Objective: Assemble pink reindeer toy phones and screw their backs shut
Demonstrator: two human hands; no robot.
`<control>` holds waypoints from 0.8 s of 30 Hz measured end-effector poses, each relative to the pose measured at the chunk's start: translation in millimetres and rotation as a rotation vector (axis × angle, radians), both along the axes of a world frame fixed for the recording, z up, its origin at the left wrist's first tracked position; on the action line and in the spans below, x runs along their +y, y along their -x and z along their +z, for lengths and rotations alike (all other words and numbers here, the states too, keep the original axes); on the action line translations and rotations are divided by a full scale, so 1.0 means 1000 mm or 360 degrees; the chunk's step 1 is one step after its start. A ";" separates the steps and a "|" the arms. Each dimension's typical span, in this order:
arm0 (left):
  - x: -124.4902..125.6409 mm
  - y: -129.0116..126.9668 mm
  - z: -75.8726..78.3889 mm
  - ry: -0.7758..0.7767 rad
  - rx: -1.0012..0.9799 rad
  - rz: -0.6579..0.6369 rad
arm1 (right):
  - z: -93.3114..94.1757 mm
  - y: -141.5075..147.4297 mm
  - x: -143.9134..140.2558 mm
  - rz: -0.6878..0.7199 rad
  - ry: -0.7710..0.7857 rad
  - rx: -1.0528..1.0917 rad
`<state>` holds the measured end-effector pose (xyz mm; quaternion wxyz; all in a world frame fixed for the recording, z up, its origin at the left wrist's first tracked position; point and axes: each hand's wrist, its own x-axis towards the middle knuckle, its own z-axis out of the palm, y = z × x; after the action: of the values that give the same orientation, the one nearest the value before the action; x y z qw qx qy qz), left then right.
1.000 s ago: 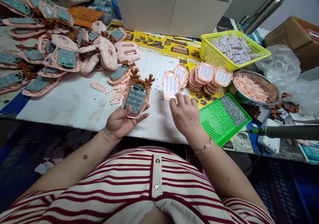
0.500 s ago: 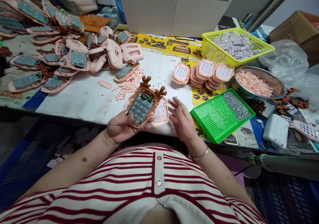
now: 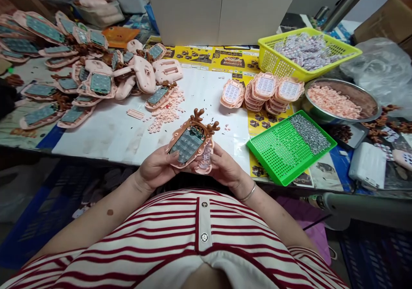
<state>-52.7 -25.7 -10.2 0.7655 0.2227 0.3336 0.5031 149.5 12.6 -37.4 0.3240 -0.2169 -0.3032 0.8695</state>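
We worked at a white table [image 3: 106,130] crowded with parts. Along its far left edge lay a large heap of pink toy shells [image 3: 64,74] with green circuit boards facing up, and behind the middle stood a cardboard carton [image 3: 222,10]. Near the far right corner sat a yellow basket [image 3: 277,64] of small pale pieces, then a metal bowl [image 3: 370,98] of pink buttons, and just in front of them a green tray [image 3: 277,152] with a patch of silvery screws at its far end. Between the basket and the table's middle were stacked pink keypad panels [image 3: 273,91].

At the near edge, in the middle, we held a pink reindeer-shaped toy phone shell [image 3: 189,143]: brown antlers at its top, a green circuit board with a grey key grid filling its open back, tilted to the right. Our left hand [image 3: 157,167] cupped it from below, thumb pressed against its lower edge. Our right hand [image 3: 225,167] was curled around a pink keypad panel [image 3: 206,158], which it held against the shell's right side, partly tucked under it.
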 end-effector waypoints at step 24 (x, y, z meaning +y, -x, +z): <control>0.043 0.013 0.008 0.0324 0.0809 -0.0189 | 0.003 0.000 0.000 -0.0186 -0.0203 -0.0241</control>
<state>-66.1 17.8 -2.0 0.7039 0.2828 0.5501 0.3492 149.1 12.8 -34.3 0.3634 -0.2784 -0.3683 0.8092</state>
